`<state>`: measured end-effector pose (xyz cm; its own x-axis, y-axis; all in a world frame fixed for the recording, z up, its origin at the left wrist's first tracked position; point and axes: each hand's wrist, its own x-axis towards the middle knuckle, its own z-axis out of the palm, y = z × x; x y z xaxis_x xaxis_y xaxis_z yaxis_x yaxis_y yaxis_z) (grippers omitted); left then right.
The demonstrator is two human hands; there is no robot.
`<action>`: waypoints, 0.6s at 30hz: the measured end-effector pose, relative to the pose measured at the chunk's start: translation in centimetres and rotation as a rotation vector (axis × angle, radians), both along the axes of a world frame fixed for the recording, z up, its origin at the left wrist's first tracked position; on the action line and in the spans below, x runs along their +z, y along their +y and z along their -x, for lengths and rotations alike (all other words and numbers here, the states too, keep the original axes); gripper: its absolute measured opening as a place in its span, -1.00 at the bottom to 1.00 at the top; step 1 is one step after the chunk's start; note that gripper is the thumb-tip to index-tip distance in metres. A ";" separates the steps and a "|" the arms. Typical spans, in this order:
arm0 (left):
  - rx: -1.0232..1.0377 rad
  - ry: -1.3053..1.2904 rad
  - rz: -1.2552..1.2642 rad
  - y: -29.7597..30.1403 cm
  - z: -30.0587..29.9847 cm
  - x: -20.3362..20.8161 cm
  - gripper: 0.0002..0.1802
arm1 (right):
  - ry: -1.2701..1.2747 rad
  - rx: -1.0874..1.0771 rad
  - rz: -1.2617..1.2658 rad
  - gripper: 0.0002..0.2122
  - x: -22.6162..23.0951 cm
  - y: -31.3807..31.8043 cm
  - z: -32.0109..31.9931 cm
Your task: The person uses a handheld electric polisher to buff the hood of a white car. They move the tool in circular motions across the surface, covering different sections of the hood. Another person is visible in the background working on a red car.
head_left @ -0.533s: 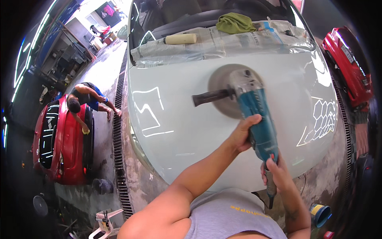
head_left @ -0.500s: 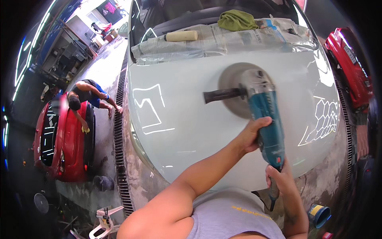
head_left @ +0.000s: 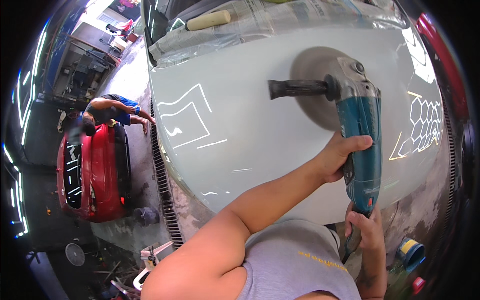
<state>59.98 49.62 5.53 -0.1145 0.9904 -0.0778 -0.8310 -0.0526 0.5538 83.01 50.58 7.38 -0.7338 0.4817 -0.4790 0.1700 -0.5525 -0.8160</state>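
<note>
A teal rotary polisher point(head_left: 364, 145) with a grey metal head lies over the pale car hood point(head_left: 240, 120). Its round pad point(head_left: 312, 95) rests on the paint and looks blurred. My left hand point(head_left: 345, 152) is wrapped around the middle of the body, thumb across the top. Around the rear end of the polisher, where the cord comes out, my right hand point(head_left: 365, 227) is closed. The black side handle point(head_left: 297, 89) sticks out to the left, with no hand on it.
Newspaper and plastic sheeting point(head_left: 260, 22) cover the windshield base, with a cream-coloured cylinder point(head_left: 208, 20) on top. At left, a person point(head_left: 107, 111) bends over a red car point(head_left: 102, 172) beyond a floor grate point(head_left: 165, 195). A blue bucket point(head_left: 412, 254) stands at lower right.
The view has shifted, so the hood and newspaper sit higher. The polisher appears farther right and nearer the hood's right side. Both hands keep their hold on it.
</note>
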 end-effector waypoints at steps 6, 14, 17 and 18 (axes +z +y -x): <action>0.059 0.004 0.037 -2.8 1.9 0.7 -0.45 | 0.006 0.110 0.058 -0.32 0.7 -0.4 2.2; 0.083 0.079 0.043 -4.6 3.6 -0.3 -0.27 | 0.027 0.198 0.086 -0.12 1.4 -0.5 4.5; 0.099 0.069 0.017 -5.9 4.6 -0.4 -0.23 | 0.040 0.246 0.080 -0.08 1.6 -0.7 5.7; 0.047 0.055 0.001 -6.6 5.4 -1.0 -0.15 | 0.046 0.266 0.078 -0.06 1.7 -0.9 6.3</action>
